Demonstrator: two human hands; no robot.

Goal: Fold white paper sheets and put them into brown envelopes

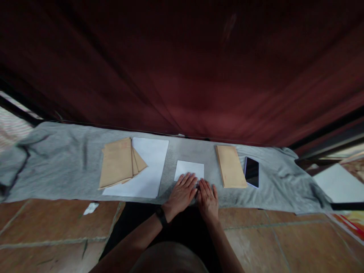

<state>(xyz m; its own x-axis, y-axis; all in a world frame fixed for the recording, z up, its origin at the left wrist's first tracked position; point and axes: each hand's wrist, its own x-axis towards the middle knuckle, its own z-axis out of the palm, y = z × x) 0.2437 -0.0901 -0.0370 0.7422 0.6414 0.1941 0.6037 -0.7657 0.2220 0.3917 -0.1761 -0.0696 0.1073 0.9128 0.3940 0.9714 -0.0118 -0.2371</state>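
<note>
In the head view, a small white paper (190, 169) is seen lying flat on the grey cloth-covered surface (71, 163), directly in front of the person. Its near edge is overlapped by the left hand (183, 191), which is laid open, palm down, with the fingers extended. The right hand (208, 199) is held open and palm down just beside it, at the paper's near right corner; whether the paper is touched by it cannot be told. To the left, tan envelopes (116, 161) are fanned over larger white sheets (152, 163). To the right, a tan stack (231, 167) is placed near a phone (251, 172).
</note>
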